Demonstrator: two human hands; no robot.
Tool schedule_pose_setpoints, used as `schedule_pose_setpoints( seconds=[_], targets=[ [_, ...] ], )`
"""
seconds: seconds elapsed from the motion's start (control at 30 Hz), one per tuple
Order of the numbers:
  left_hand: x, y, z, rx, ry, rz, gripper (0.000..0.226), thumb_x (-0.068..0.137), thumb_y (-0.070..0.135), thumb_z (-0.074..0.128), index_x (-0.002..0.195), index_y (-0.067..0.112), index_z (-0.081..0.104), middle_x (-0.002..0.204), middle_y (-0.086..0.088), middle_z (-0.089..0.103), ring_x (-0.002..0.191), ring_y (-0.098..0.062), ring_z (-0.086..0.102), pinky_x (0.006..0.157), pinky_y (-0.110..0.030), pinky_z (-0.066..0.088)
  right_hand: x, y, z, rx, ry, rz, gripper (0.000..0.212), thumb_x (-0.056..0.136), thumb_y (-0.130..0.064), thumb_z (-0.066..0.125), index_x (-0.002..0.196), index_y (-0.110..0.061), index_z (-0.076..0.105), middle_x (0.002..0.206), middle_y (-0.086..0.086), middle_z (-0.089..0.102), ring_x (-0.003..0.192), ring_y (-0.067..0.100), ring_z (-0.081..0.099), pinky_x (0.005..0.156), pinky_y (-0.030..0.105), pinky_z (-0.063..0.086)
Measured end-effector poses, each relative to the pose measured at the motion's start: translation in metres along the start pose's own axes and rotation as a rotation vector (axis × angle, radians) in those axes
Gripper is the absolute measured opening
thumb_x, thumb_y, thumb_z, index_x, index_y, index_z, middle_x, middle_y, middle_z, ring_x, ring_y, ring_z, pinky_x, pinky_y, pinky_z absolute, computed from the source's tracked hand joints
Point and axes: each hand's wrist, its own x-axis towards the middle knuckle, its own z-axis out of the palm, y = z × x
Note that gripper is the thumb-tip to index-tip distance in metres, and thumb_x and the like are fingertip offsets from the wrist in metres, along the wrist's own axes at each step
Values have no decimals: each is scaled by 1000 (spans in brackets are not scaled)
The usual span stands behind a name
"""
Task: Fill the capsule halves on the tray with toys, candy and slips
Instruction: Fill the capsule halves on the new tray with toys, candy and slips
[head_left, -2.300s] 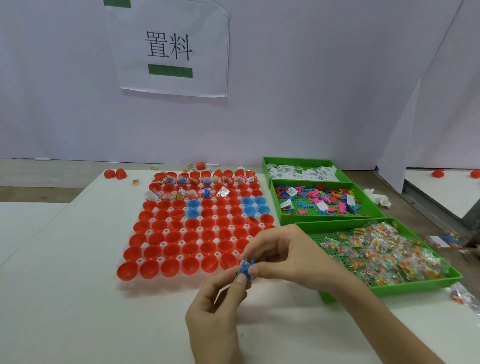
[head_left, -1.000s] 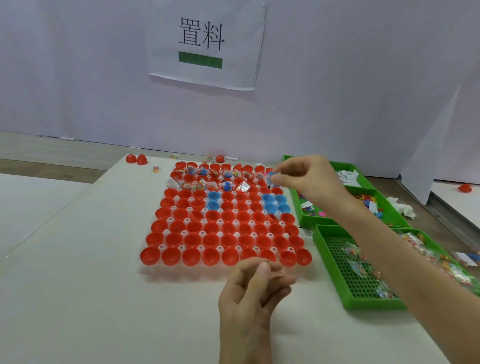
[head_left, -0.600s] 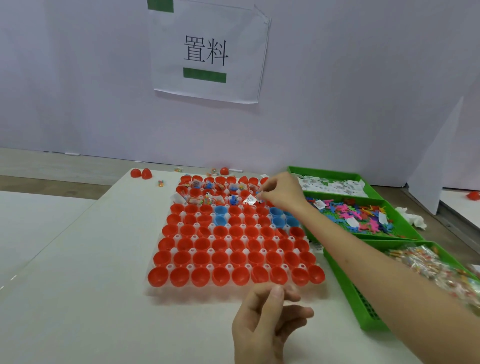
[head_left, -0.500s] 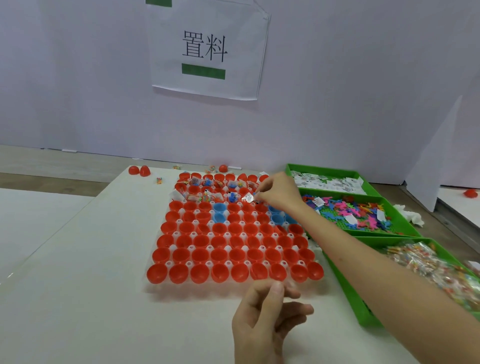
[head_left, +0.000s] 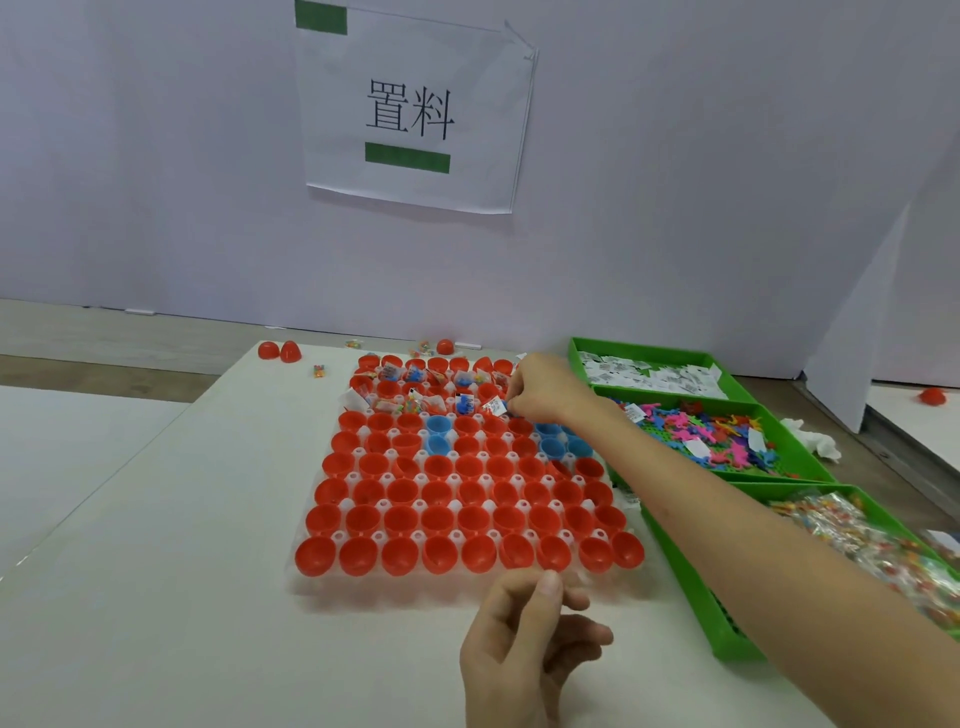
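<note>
A pale wall (head_left: 675, 182) stood behind the white tabletop (head_left: 156, 597). A paper sign (head_left: 415, 114) hung on it; wooden floor (head_left: 104, 338) ran beneath.

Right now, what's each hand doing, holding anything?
Left hand: loosely curled near the tray's front edge, nothing visible in it.
Right hand: pinched on a small blue toy.

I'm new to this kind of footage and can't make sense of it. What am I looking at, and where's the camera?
There is no machine, just a person's two bare hands, filmed from a camera on their head looking forward and down. On the white table sits a tray of red and blue capsule halves; the far rows already hold items. Three green bins on the right hold paper slips, plastic toys and wrapped candy. The right hand reaches to the far rows, pinching a small blue and white item. The left hand waits near, apparently empty.
</note>
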Motion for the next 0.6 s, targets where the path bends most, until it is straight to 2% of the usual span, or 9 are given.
schedule_pose_setpoints(
  seconds=[0.1, 0.23, 0.33, 0.53, 0.6],
  targets=[
    [0, 1, 0, 3, 7, -17, 12, 62, 20, 63, 53, 12, 68, 61, -11, 63, 46, -25, 61, 44, -26, 50, 1, -1, 0, -1, 12, 12, 13, 87, -2, 68, 96, 1, 77, 103, 14, 75, 92, 22, 72, 81, 30, 60],
    [2, 2, -2, 37, -2, -34, 13, 62, 20, 64, 54, 10, 68, 60, -11, 62, 45, -26, 60, 43, -26, 49, -2, -1, -2, 63, 70, 26, 10, 79, -1, 77, 85, -9, 78, 92, 4, 75, 81, 13, 69, 79, 28, 58],
    [4, 1, -3, 58, -18, -26, 14, 62, 19, 63, 53, 9, 67, 58, -12, 62, 44, -25, 59, 42, -26, 48, -4, -1, -1, 86, 77, 31, 12, 77, -1, 79, 81, -13, 77, 90, 2, 75, 83, 12, 68, 81, 29, 58],
    [10, 3, -8, 181, -7, -31, 24, 75, 12, 62, 52, 9, 67, 55, -10, 60, 42, -25, 57, 41, -25, 47, -8, 0, 0, 16, 57, -69, 13, 85, -2, 71, 88, -13, 76, 95, 1, 73, 86, 12, 67, 87, 31, 58],
    [13, 4, -11, 245, -11, -37, 29, 79, 11, 60, 51, 9, 67, 52, -10, 59, 42, -23, 57, 41, -24, 46, -8, 2, -2, 10, 53, -96, 13, 86, -3, 70, 91, -13, 76, 97, 1, 73, 85, 10, 65, 84, 27, 56]
  ],
)
